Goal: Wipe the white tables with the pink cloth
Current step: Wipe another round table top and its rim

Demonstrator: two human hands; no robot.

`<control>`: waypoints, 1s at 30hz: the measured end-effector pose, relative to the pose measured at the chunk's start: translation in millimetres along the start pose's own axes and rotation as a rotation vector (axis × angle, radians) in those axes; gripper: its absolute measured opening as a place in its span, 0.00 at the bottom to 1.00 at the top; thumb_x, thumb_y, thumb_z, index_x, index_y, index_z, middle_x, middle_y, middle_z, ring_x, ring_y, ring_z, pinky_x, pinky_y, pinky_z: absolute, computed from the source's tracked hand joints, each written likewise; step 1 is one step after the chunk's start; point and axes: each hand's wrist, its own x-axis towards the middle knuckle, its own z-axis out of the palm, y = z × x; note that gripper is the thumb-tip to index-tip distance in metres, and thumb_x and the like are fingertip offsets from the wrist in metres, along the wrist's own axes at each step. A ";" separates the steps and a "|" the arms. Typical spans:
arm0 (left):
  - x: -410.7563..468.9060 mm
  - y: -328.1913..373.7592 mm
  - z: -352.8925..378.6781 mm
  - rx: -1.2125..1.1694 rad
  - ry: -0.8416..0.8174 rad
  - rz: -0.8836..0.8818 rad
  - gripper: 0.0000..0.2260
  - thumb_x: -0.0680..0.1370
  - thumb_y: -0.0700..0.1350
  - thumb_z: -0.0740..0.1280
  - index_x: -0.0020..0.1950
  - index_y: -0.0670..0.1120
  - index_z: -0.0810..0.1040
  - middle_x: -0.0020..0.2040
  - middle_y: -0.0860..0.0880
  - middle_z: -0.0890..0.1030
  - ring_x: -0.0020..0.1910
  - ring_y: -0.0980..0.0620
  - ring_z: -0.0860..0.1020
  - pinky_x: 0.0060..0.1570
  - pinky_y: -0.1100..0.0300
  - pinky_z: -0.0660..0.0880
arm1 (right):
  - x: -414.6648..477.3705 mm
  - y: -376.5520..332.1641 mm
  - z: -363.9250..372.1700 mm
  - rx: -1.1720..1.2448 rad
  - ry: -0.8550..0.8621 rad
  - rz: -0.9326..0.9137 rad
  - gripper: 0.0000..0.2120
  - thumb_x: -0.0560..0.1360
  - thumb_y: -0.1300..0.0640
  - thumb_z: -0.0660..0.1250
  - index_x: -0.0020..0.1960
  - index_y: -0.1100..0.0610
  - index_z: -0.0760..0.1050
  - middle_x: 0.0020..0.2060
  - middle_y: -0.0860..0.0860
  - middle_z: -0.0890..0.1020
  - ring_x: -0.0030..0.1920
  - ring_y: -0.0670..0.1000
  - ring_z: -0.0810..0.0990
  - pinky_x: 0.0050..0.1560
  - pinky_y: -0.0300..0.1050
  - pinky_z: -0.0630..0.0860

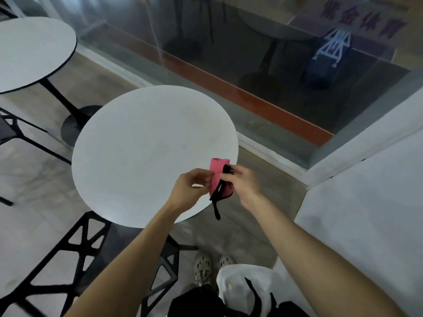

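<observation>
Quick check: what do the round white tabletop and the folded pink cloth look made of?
Round white tabletop: probably laminate, smooth matte face with a thin darker edge band. Folded pink cloth: soft fabric, curling limply; its black strap perhaps woven.

Pink cloth [216, 170] over white table [146, 143]

Dim, flat indoor light with a cool cast; no single source seen. Near white table [142, 143] reads grey-blue, palest on its far side, with no hard shadows on it. Glass wall [229, 53] beyond the table: thin vertical glare streak, ghost reflections, purple lettering soft. Left hand [191, 187], right hand [242, 181] and pink cloth [217, 172] over the table's near-right edge are slightly smeared. Chair frame [52, 288] below the table is blurred. Straight lines bow away from the table toward the frame edges.
</observation>
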 end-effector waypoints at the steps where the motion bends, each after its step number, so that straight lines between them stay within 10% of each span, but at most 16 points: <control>1: 1.2 -2.0 2.3 0.022 0.015 -0.035 0.20 0.76 0.33 0.77 0.65 0.48 0.83 0.58 0.49 0.86 0.58 0.50 0.85 0.65 0.47 0.81 | 0.4 2.4 -5.4 0.000 -0.013 -0.010 0.13 0.76 0.65 0.77 0.57 0.52 0.85 0.50 0.51 0.90 0.54 0.55 0.89 0.60 0.51 0.85; 4: 0.3 -3.2 13.9 -0.113 -0.168 -0.156 0.26 0.80 0.39 0.78 0.75 0.49 0.75 0.65 0.50 0.86 0.63 0.52 0.84 0.64 0.54 0.79 | -3.5 7.3 -17.1 0.079 -0.051 -0.051 0.14 0.81 0.66 0.72 0.53 0.47 0.83 0.45 0.45 0.90 0.48 0.46 0.89 0.49 0.42 0.86; 8: 6.1 0.9 31.8 -0.137 -0.244 -0.179 0.12 0.82 0.44 0.76 0.63 0.40 0.82 0.52 0.43 0.89 0.50 0.44 0.89 0.55 0.50 0.84 | -6.6 16.4 -31.3 0.073 0.058 -0.098 0.11 0.84 0.62 0.70 0.53 0.45 0.81 0.45 0.45 0.88 0.43 0.39 0.87 0.42 0.34 0.83; 12: 6.0 6.7 43.4 0.332 0.050 -0.063 0.10 0.77 0.49 0.78 0.52 0.47 0.82 0.44 0.44 0.85 0.43 0.40 0.86 0.47 0.41 0.84 | -9.9 34.2 -42.0 -0.087 0.195 0.001 0.16 0.83 0.48 0.72 0.67 0.53 0.78 0.59 0.53 0.86 0.53 0.53 0.89 0.57 0.54 0.86; 18: -20.8 -1.2 49.0 0.931 0.080 0.312 0.15 0.74 0.46 0.78 0.57 0.45 0.82 0.49 0.50 0.78 0.41 0.43 0.80 0.37 0.48 0.78 | -14.0 49.6 -8.2 0.304 -0.076 0.186 0.19 0.80 0.46 0.76 0.64 0.57 0.80 0.55 0.58 0.88 0.52 0.57 0.89 0.50 0.53 0.87; 22: -33.7 -24.1 44.2 0.959 -0.196 0.232 0.30 0.74 0.49 0.80 0.75 0.50 0.76 0.61 0.51 0.77 0.52 0.46 0.82 0.45 0.47 0.82 | -8.5 85.7 0.0 0.254 0.011 0.270 0.20 0.78 0.58 0.77 0.68 0.58 0.80 0.54 0.55 0.87 0.49 0.52 0.87 0.48 0.45 0.85; 30: -12.5 -93.0 -10.2 1.388 -0.318 0.097 0.41 0.80 0.57 0.76 0.87 0.55 0.58 0.84 0.46 0.60 0.80 0.43 0.69 0.69 0.46 0.76 | -5.0 184.3 -15.4 -0.170 0.340 0.282 0.14 0.77 0.49 0.76 0.52 0.55 0.75 0.41 0.46 0.81 0.41 0.52 0.83 0.33 0.40 0.69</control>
